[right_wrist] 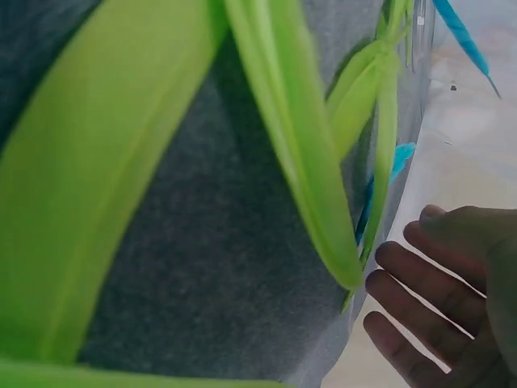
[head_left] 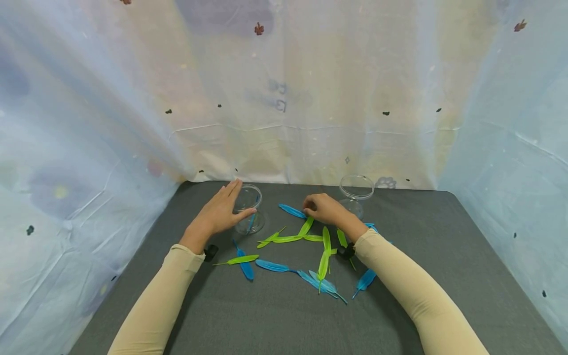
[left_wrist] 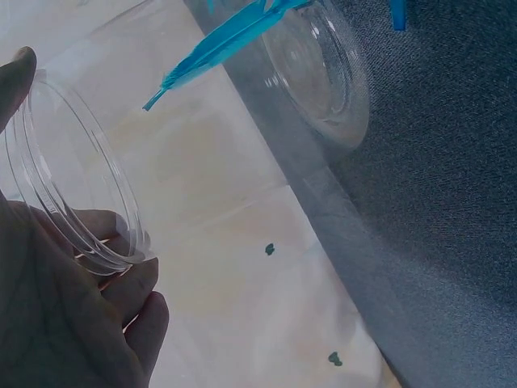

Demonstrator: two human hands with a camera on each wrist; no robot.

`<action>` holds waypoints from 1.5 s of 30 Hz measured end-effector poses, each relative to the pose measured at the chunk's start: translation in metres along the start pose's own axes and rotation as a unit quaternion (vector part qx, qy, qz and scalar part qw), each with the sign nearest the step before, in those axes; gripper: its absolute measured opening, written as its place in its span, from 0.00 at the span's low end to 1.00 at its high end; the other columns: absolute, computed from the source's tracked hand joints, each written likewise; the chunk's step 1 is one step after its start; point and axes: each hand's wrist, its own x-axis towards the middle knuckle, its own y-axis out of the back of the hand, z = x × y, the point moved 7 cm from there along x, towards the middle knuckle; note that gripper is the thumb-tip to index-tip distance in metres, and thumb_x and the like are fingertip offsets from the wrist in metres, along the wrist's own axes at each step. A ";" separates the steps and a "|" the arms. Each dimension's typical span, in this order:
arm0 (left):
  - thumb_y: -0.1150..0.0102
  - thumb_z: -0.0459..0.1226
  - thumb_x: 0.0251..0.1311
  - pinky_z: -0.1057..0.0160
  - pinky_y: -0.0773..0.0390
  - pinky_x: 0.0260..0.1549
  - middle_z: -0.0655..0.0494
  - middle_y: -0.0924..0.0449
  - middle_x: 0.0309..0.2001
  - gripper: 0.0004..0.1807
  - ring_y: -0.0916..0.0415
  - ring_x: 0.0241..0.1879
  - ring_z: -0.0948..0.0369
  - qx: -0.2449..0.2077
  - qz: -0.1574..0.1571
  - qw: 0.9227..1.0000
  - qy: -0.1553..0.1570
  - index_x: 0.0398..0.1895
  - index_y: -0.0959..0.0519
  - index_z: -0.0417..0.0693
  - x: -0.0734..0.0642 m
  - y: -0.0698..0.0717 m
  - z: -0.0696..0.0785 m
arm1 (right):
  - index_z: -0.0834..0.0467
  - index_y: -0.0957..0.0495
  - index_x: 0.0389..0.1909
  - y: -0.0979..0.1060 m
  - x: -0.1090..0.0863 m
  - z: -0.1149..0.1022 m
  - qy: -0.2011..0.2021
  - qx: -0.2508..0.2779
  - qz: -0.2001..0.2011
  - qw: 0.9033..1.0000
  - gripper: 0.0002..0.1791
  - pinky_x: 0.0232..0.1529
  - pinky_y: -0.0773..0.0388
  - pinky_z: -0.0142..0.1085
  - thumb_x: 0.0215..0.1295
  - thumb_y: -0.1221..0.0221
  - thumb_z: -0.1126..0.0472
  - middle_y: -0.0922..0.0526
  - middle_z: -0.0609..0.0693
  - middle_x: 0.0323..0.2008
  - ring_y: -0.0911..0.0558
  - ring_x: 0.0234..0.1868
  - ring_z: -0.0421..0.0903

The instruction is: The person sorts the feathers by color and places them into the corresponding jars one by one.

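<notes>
My left hand [head_left: 217, 212] is cupped at the rim of a clear jar [head_left: 255, 190], its thumb on the near side and fingers on the far side. In the left wrist view the fingers bend round the jar's rim [left_wrist: 89, 162]. A blue feather [left_wrist: 218, 48] leans inside this jar. My right hand [head_left: 326, 208] is low over the table, fingertips pointing down by another blue feather [head_left: 292, 211] and a green feather [head_left: 306, 227]. Seen from the right wrist, its fingers [right_wrist: 428, 283] are spread and loosely bent, with nothing between them.
A second clear jar [head_left: 356, 187] stands behind the right wrist. Several green feathers [head_left: 326, 246] and blue feathers [head_left: 272, 266] lie scattered over the grey table [head_left: 266, 315]. A patterned curtain [head_left: 310, 98] borders the table's back and sides.
</notes>
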 end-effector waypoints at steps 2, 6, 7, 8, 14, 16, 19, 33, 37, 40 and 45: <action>0.52 0.74 0.71 0.41 0.59 0.85 0.44 0.64 0.89 0.62 0.63 0.87 0.43 -0.003 0.001 1.000 -0.001 0.89 0.64 0.46 -0.001 0.000 0.001 | 0.62 0.14 0.54 -0.002 0.000 0.002 -0.004 0.000 -0.009 1.000 0.10 0.50 0.14 0.45 0.81 0.38 0.61 0.12 0.52 0.45 0.13 0.45 0.48; 0.51 0.74 0.71 0.41 0.59 0.84 0.43 0.63 0.88 0.62 0.63 0.87 0.43 -0.007 0.005 1.000 -0.003 0.89 0.63 0.45 -0.001 0.001 0.002 | 0.60 0.14 0.54 -0.005 -0.001 0.005 -0.009 -0.005 -0.018 1.000 0.10 0.49 0.14 0.45 0.81 0.39 0.61 0.12 0.51 0.45 0.13 0.45 0.47; 0.51 0.74 0.71 0.41 0.59 0.84 0.43 0.63 0.88 0.62 0.62 0.87 0.43 -0.008 0.006 1.000 -0.004 0.89 0.63 0.45 -0.001 0.001 0.002 | 0.60 0.14 0.54 -0.006 -0.001 0.006 -0.009 -0.008 -0.018 1.000 0.10 0.49 0.14 0.45 0.81 0.39 0.60 0.12 0.51 0.45 0.13 0.45 0.47; 0.51 0.74 0.71 0.41 0.59 0.85 0.43 0.63 0.88 0.62 0.62 0.87 0.43 -0.009 0.007 1.000 -0.003 0.89 0.63 0.46 -0.001 0.002 0.003 | 0.60 0.14 0.54 -0.006 -0.001 0.007 -0.010 -0.010 -0.018 1.000 0.10 0.49 0.14 0.44 0.81 0.39 0.60 0.12 0.51 0.45 0.13 0.45 0.47; 0.51 0.73 0.72 0.42 0.59 0.85 0.45 0.65 0.89 0.61 0.64 0.87 0.44 -0.012 0.000 1.000 0.000 0.90 0.64 0.47 -0.001 0.001 0.004 | 0.57 0.13 0.52 -0.006 -0.003 0.009 -0.010 -0.022 -0.015 1.000 0.09 0.45 0.15 0.43 0.81 0.38 0.59 0.13 0.49 0.42 0.16 0.41 0.44; 0.51 0.74 0.72 0.42 0.59 0.85 0.46 0.65 0.89 0.61 0.65 0.87 0.44 -0.013 -0.002 1.000 0.001 0.90 0.64 0.47 -0.001 0.001 0.004 | 0.57 0.13 0.51 -0.006 -0.004 0.009 -0.011 -0.023 -0.014 1.000 0.09 0.44 0.15 0.42 0.81 0.38 0.59 0.13 0.48 0.41 0.16 0.39 0.44; 0.51 0.73 0.72 0.42 0.60 0.85 0.46 0.66 0.89 0.61 0.65 0.87 0.45 -0.014 -0.001 1.000 0.000 0.89 0.64 0.47 0.000 0.001 0.004 | 0.57 0.13 0.51 -0.007 -0.005 0.011 -0.014 -0.025 -0.014 0.999 0.08 0.43 0.15 0.41 0.80 0.37 0.59 0.13 0.48 0.40 0.17 0.38 0.43; 0.52 0.74 0.72 0.41 0.60 0.85 0.45 0.66 0.89 0.61 0.65 0.87 0.44 -0.013 0.002 1.000 0.001 0.90 0.64 0.47 0.002 -0.001 0.001 | 0.58 0.13 0.48 -0.005 -0.014 0.009 -0.031 -0.026 -0.024 0.999 0.06 0.42 0.15 0.42 0.77 0.34 0.60 0.14 0.48 0.38 0.16 0.39 0.44; 0.52 0.74 0.71 0.40 0.59 0.84 0.44 0.64 0.89 0.61 0.65 0.87 0.43 -0.009 0.000 1.000 0.002 0.90 0.64 0.47 0.002 -0.001 0.000 | 0.58 0.13 0.46 -0.005 -0.016 0.009 -0.035 -0.020 -0.028 0.999 0.05 0.41 0.15 0.42 0.76 0.33 0.61 0.15 0.49 0.38 0.17 0.38 0.44; 0.52 0.74 0.71 0.39 0.58 0.84 0.43 0.63 0.88 0.61 0.64 0.86 0.41 -0.007 0.000 1.000 0.001 0.90 0.64 0.47 0.002 -0.001 0.000 | 0.58 0.13 0.45 -0.005 -0.017 0.010 -0.041 -0.018 -0.033 0.998 0.04 0.40 0.16 0.41 0.77 0.33 0.61 0.15 0.48 0.37 0.18 0.37 0.44; 0.53 0.75 0.71 0.40 0.58 0.84 0.43 0.63 0.88 0.62 0.63 0.87 0.42 -0.006 0.002 1.000 -0.001 0.90 0.63 0.46 0.002 -0.001 0.001 | 0.56 0.14 0.43 -0.006 -0.017 0.013 -0.057 -0.020 -0.037 0.998 0.03 0.40 0.17 0.41 0.76 0.33 0.60 0.16 0.48 0.37 0.19 0.37 0.43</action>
